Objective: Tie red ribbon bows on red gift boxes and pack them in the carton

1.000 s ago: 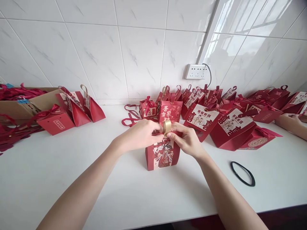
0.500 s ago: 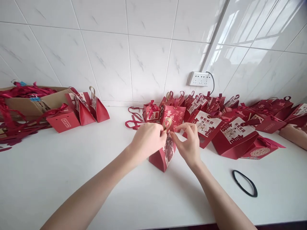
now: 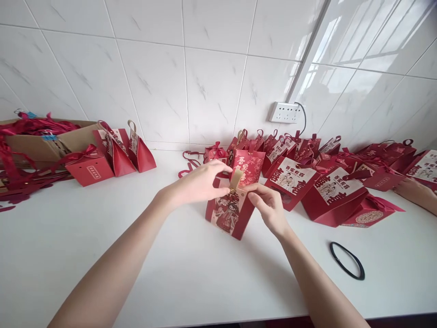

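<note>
A red gift box (image 3: pixel 227 216) with a printed picture panel stands on the white table in front of me, its broad face turned my way. A gold ribbon loop (image 3: pixel 236 180) rises from its top, with a small round brass-coloured fastener at the loop's base. My right hand (image 3: pixel 268 207) pinches the box's top edge, just right of the loop. On the other side, my left hand (image 3: pixel 200 182) has its thumb and fingers apart. Its thumb tip is close to the fastener; whether it touches cannot be made out.
Behind stands a taller red box (image 3: pixel 249 164), with many red boxes (image 3: pixel 293 177) to the right. At left are a cardboard carton (image 3: pixel 73 136) of red ribbons and several red boxes (image 3: pixel 90 168). A black ring (image 3: pixel 347 260) lies front right. Another person's hand (image 3: pixel 409 189) is far right.
The gift box has turned from its narrow edge to show its broad printed face. My left hand has let go of the ribbon loop and opened; my right hand now pinches the top edge.
</note>
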`<control>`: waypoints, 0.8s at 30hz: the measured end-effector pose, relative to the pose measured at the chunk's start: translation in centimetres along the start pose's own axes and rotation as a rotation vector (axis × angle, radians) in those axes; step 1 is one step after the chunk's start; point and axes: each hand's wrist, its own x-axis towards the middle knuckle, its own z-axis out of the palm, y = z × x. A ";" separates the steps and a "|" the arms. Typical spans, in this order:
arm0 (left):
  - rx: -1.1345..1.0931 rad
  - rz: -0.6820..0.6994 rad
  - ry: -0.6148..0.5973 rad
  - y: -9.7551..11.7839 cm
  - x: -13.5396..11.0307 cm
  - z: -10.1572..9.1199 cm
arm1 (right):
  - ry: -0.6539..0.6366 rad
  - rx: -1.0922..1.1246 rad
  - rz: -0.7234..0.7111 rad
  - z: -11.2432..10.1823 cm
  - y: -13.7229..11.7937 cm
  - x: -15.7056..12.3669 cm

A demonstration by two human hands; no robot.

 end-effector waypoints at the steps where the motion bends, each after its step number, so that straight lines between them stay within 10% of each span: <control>1: -0.021 0.012 -0.061 0.1 0.1 0.2 | 0.025 0.014 0.001 0.0 0.0 0.1; 6: -0.108 -0.029 -0.159 0.9 0.1 0.7 | 0.105 -0.014 -0.005 0.0 -0.1 0.2; 20: -0.508 -0.032 0.113 1.8 0.5 0.3 | -0.033 0.159 0.226 0.1 -1.2 0.1; 24: -0.748 -0.085 -0.014 2.1 0.4 0.1 | -0.060 0.383 0.283 0.3 -0.1 0.5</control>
